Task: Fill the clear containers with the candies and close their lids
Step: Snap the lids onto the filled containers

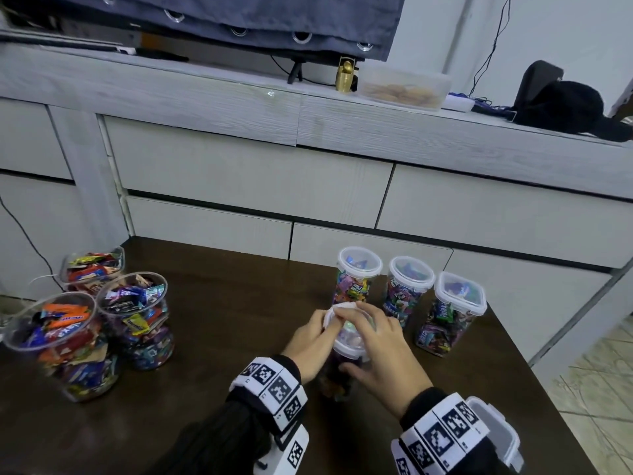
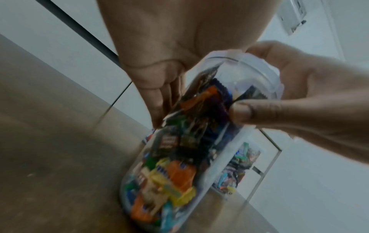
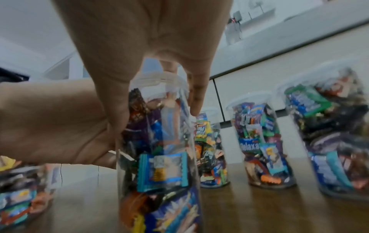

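A clear container (image 1: 337, 378) packed with wrapped candies stands on the dark table (image 1: 222, 303), in the middle near me. Its white lid (image 1: 342, 337) sits on top. My left hand (image 1: 318, 332) grips the lid's left rim, its fingers running down the container's side (image 2: 165, 97). My right hand (image 1: 363, 334) arches over the lid, with the thumb (image 2: 245, 112) pressed on the clear wall (image 2: 175, 157) just below the lid (image 2: 259, 67). In the right wrist view the same container (image 3: 159, 157) fills the centre under my palm.
Three lidded, candy-filled containers (image 1: 358, 279) (image 1: 407, 289) (image 1: 452, 313) stand in a row at the back right. Three open tubs of loose candies (image 1: 92, 269) (image 1: 137, 313) (image 1: 65, 347) sit at the left. An empty container (image 1: 496, 430) is near my right wrist. Drawers (image 1: 257, 186) rise behind the table.
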Motion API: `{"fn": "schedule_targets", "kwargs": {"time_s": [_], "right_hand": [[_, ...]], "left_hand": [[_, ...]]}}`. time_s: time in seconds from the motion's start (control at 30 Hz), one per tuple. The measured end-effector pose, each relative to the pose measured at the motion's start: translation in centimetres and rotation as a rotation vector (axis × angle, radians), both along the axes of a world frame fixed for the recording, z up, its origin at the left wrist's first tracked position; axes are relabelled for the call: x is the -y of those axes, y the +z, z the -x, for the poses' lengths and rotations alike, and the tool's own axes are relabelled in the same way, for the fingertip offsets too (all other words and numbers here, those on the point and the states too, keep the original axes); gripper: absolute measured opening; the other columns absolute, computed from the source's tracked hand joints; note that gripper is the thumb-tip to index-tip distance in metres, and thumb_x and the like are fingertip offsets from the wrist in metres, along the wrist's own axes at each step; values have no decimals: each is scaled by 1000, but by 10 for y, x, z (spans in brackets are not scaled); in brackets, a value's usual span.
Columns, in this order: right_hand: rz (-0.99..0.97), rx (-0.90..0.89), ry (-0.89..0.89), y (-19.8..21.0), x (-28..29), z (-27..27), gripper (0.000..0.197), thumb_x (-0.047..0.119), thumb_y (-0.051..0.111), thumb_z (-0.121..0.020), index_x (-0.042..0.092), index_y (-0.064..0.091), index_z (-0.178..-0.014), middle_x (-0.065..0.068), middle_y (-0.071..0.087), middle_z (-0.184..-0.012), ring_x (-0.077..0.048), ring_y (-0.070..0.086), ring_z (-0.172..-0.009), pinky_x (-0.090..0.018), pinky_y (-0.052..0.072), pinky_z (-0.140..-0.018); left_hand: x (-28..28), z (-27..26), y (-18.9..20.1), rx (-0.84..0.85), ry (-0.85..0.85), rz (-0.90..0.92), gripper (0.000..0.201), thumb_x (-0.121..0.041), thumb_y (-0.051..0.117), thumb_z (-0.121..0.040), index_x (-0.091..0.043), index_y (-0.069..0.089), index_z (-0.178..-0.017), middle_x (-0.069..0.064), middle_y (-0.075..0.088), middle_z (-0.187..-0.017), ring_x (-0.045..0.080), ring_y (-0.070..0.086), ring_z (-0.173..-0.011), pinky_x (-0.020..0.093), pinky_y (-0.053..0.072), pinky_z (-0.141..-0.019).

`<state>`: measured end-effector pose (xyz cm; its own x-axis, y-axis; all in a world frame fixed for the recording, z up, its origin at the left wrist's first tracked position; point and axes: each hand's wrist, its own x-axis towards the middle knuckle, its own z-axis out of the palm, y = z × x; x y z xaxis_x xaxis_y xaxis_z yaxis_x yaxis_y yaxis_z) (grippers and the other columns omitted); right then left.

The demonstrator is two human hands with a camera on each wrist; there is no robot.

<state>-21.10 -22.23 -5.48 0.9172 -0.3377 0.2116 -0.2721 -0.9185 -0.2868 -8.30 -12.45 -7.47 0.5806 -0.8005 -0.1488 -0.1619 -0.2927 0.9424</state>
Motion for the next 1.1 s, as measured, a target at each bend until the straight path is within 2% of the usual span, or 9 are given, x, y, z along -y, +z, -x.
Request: {"fn": "schedule_targets", "kwargs": {"time_s": [0.17, 0.27, 0.37, 0.5, 0.67, 0.77, 0.9, 1.0, 1.1], "right_hand": [[11, 29, -182, 1, 22, -2, 77, 44, 72, -75, 35, 29, -137, 9, 25, -151, -19, 30, -134, -37, 34, -110], [211, -56, -325, 1, 43, -7, 70, 49, 67, -77, 33, 34, -136, 7, 28, -151, -22, 28, -135, -42, 37, -104], [356, -96, -378, 3, 60, -14, 67, 50, 68, -75, 29, 39, -132, 2, 42, -142, -24, 38, -126, -40, 41, -94], [391, -129, -406, 9, 66, -21, 66, 46, 72, -74, 24, 41, -128, -2, 49, -135, -27, 45, -120, -43, 44, -90], [247, -89, -392, 8, 58, -14, 78, 41, 69, -79, 18, 27, -142, -8, 33, -148, -27, 34, -134, -45, 35, -106], [230, 56, -363, 11, 53, 3, 74, 38, 70, -79, 13, 35, -140, -12, 29, -151, -30, 29, -137, -45, 27, -111], [294, 91, -304, 10, 43, 29, 50, 34, 73, -76, 10, 56, -116, -15, 51, -127, -32, 45, -115, -44, 41, -96], [271, -137, -239, 4, 37, 48, 44, 47, 61, -82, 16, 55, -114, -4, 53, -115, -21, 47, -104, -33, 44, -87], [115, -475, -203, -7, 37, 62, 66, 66, 49, -82, 23, 41, -132, 1, 47, -130, -16, 45, -119, -28, 42, -96]], "left_hand": [[-10, -12, -24, -83, 112, 54, 57, -67, 27, -92, -28, 53, -125, -7, 59, -126, 13, 51, -125, 33, 34, -109], [-23, -31, -41, 236, 90, -189, 37, -51, 48, -96, -26, 55, -122, -6, 59, -124, 14, 55, -120, 28, 42, -98], [-37, -44, -55, 576, -31, -533, 43, -48, 54, -94, -30, 47, -132, -5, 43, -146, 14, 40, -134, 34, 36, -109], [-42, -52, -64, 648, -133, -718, 59, -48, 61, -89, -30, 40, -141, -3, 21, -160, 18, 18, -148, 43, 22, -118], [-48, -47, -58, 722, -141, -705, 54, -47, 58, -91, -28, 42, -139, -3, 26, -158, 19, 31, -142, 39, 29, -114], [-64, -45, -37, 864, -40, -545, 44, -48, 54, -92, -32, 48, -132, -7, 36, -152, 14, 41, -134, 36, 31, -111], [-100, -58, 15, 1053, 145, -399, 40, -51, 52, -91, -35, 51, -127, -8, 42, -148, 13, 34, -139, 41, 27, -115], [-139, -83, 56, 1162, 373, -387, 47, -55, 56, -87, -29, 54, -126, 0, 48, -143, 23, 38, -137, 49, 29, -112], [-184, -114, 75, 1137, 597, -457, 64, -66, 58, -79, -20, 54, -123, 12, 55, -127, 34, 50, -119, 53, 42, -98]]}}
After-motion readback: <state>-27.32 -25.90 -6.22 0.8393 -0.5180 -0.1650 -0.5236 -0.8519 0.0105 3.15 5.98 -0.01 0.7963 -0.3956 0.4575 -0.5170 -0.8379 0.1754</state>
